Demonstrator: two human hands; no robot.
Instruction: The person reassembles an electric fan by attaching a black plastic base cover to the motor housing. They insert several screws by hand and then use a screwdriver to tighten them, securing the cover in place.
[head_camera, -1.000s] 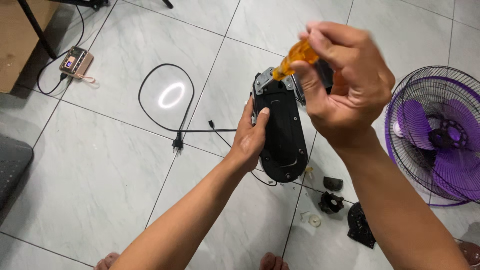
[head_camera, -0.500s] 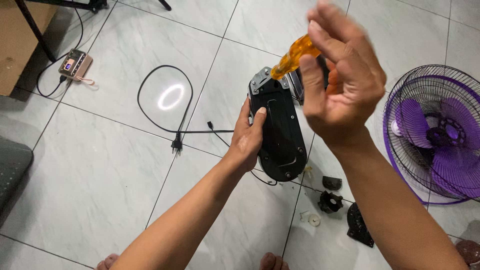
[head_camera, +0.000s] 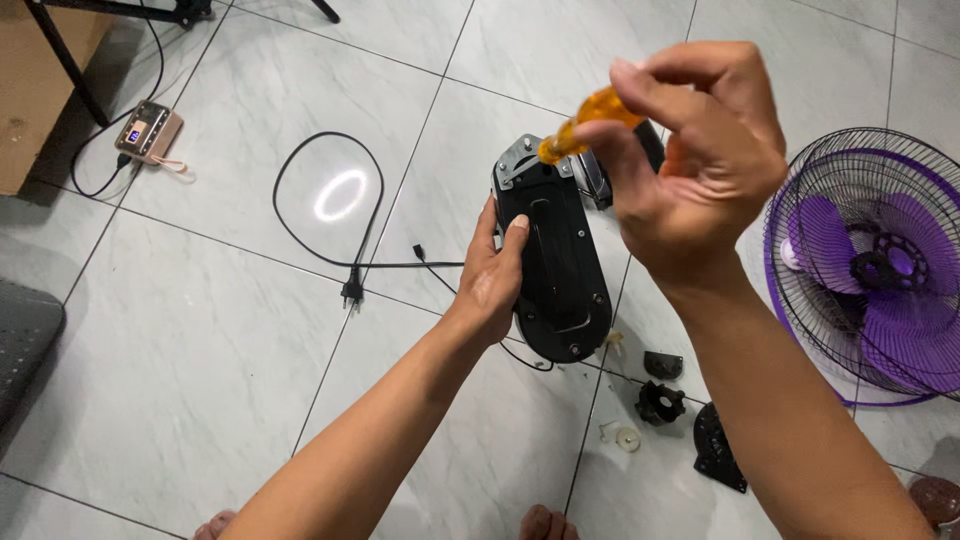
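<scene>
My left hand (head_camera: 492, 280) grips the left edge of a black oval fan housing (head_camera: 562, 270) that stands on the tiled floor, thumb resting on its face. My right hand (head_camera: 690, 160) is raised above the housing's far end, fingers curled around the amber handle of a screwdriver (head_camera: 585, 122). The screwdriver points down toward the grey metal bracket (head_camera: 522, 158) at the top of the housing. Its tip is hidden against that bracket.
A purple fan blade inside a black wire guard (head_camera: 872, 268) lies at the right. Small black parts (head_camera: 662, 402) and a white piece (head_camera: 627, 440) sit near the housing's base. A black power cord with plug (head_camera: 352, 290) loops at left. A small lit device (head_camera: 148, 130) lies far left.
My right hand's fingers opened around the screwdriver handle half a second ago and have closed on it again, rolling it. The left hand and housing stayed put.
</scene>
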